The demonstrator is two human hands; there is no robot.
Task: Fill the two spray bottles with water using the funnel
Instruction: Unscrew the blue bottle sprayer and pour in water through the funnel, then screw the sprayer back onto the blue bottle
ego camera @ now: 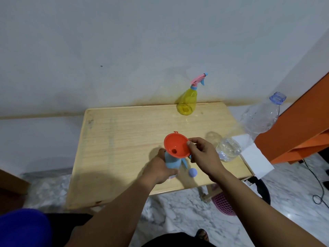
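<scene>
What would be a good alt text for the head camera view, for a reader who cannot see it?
Seen from above, a person's left hand grips a blue spray bottle on a wooden table while the right hand holds an orange funnel at its top. A clear water bottle stands at the right, and a yellow spray bottle stands at the far edge.
</scene>
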